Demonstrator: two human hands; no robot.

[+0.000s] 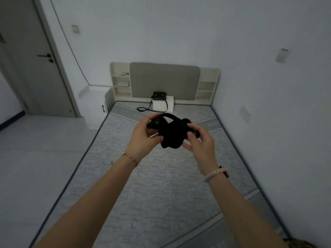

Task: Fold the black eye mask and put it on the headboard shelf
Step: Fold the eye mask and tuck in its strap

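Observation:
The black eye mask (172,134) hangs in the air over the middle of the bare mattress, bunched up, its strap looping above it. My left hand (143,138) grips its left end between thumb and fingers. My right hand (200,140) pinches its right end, with the lower fingers spread under the fabric. The headboard shelves stand at the far end of the bed: one cream set on the left (121,86) and one on the right (206,90), either side of a grey padded panel.
A grey quilted mattress (161,185) fills the view below my arms. At its head lie a white box (163,104) and a black pouch with a cord (158,95). A small red and white item sits on the upper left shelf. A door (35,59) is at the left.

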